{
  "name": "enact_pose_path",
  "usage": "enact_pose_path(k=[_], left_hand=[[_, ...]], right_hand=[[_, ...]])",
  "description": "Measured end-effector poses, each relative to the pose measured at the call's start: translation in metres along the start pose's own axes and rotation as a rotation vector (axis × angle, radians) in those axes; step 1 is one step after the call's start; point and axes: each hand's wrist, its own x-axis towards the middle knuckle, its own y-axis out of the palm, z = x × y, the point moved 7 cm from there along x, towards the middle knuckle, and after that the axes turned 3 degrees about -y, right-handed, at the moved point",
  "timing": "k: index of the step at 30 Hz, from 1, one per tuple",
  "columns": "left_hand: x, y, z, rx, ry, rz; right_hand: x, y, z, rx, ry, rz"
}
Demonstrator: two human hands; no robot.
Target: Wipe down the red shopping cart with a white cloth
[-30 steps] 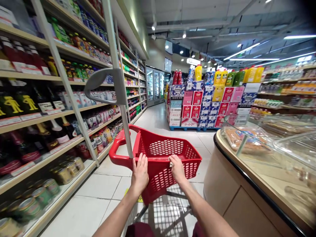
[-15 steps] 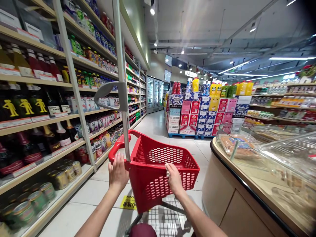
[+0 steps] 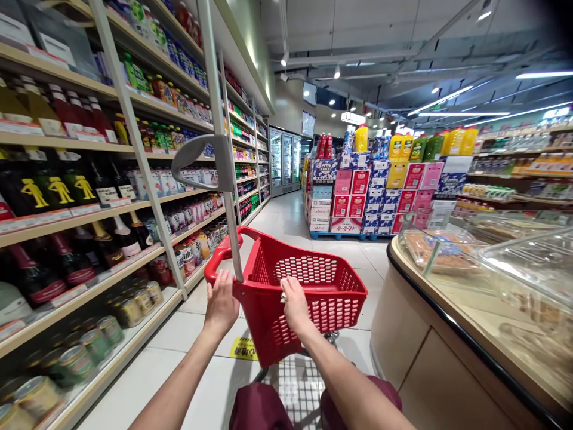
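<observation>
A red plastic shopping cart basket rolls in front of me in a store aisle, empty inside. My left hand grips the near left corner of its rim, beside a grey metal pole that rises from the cart. My right hand holds the near rim a little to the right, with a small pale thing pinched in its fingers. Both forearms reach forward from the bottom of the view. A wire lower rack of the cart shows below the basket.
Shelves of bottles, cans and jars line the left side. A curved glass-topped food counter stands close on the right. Stacked drink cartons on a pallet block the aisle's far middle; tiled floor runs left of them toward fridges.
My left hand slid from the middle of the near rim to its left corner by the pole. My right hand shifted left along the rim. The cart advanced slightly.
</observation>
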Motion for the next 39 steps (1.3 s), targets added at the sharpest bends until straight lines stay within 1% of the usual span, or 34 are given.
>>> enact_pose_path(k=[2,3,4,5,6,8,9,10,13,14,15,17,18,21,22,25,26,30,31,34,35,38,39], left_hand=[[0.000,-0.003,-0.020,-0.035,0.073,-0.103],[-0.001,-0.002,-0.033,-0.051,0.134,-0.123],[-0.001,0.000,-0.045,-0.063,0.197,-0.119],[-0.001,0.005,-0.057,-0.068,0.249,-0.099],[-0.001,0.010,-0.067,-0.064,0.279,-0.072],[-0.001,0.020,-0.081,-0.031,0.273,-0.026],[-0.001,0.026,-0.086,-0.010,0.254,-0.004],[-0.002,0.032,-0.091,0.010,0.234,0.021],[-0.005,0.048,-0.105,0.048,0.209,0.097],[-0.006,0.054,-0.110,0.056,0.217,0.120],[-0.007,0.059,-0.115,0.062,0.230,0.139],[-0.007,0.068,-0.123,0.069,0.247,0.162],[-0.007,0.073,-0.127,0.070,0.251,0.171],[-0.002,0.085,-0.135,0.078,0.244,0.208],[-0.001,0.089,-0.136,0.082,0.239,0.222],[0.003,0.096,-0.143,0.091,0.239,0.255],[0.004,0.097,-0.145,0.091,0.244,0.261],[0.005,0.101,-0.155,0.080,0.251,0.276],[0.005,0.102,-0.158,0.076,0.252,0.276],[0.006,0.105,-0.165,0.075,0.252,0.270],[0.005,0.107,-0.168,0.072,0.258,0.274],[0.001,0.115,-0.177,0.055,0.291,0.296],[-0.001,0.118,-0.179,0.049,0.306,0.297]], right_hand=[[0.000,0.000,0.001,0.019,-0.037,0.013],[0.001,0.001,0.005,0.035,-0.081,0.032],[0.002,0.001,0.006,0.044,-0.113,0.048],[0.003,-0.001,0.003,0.039,-0.108,0.051],[0.002,-0.005,-0.005,0.019,-0.061,0.038],[-0.003,-0.017,-0.031,-0.041,0.087,-0.007],[-0.007,-0.024,-0.043,-0.063,0.137,-0.020],[-0.012,-0.028,-0.053,-0.072,0.148,-0.015],[-0.023,-0.037,-0.073,-0.047,0.046,0.049],[-0.026,-0.042,-0.083,-0.054,0.049,0.040],[-0.029,-0.048,-0.094,-0.073,0.082,0.011],[-0.034,-0.059,-0.116,-0.114,0.161,-0.053],[-0.036,-0.061,-0.123,-0.119,0.163,-0.057],[-0.037,-0.060,-0.135,-0.100,0.056,0.015],[-0.038,-0.063,-0.141,-0.111,0.051,0.016],[-0.045,-0.083,-0.169,-0.199,0.172,-0.080],[-0.048,-0.089,-0.177,-0.218,0.190,-0.093],[-0.054,-0.104,-0.191,-0.223,0.081,0.005],[-0.055,-0.112,-0.196,-0.238,0.094,-0.006],[-0.062,-0.137,-0.214,-0.305,0.221,-0.118],[-0.064,-0.140,-0.216,-0.303,0.218,-0.107],[-0.067,-0.135,-0.221,-0.256,0.132,0.014],[-0.069,-0.136,-0.225,-0.260,0.146,0.019]])
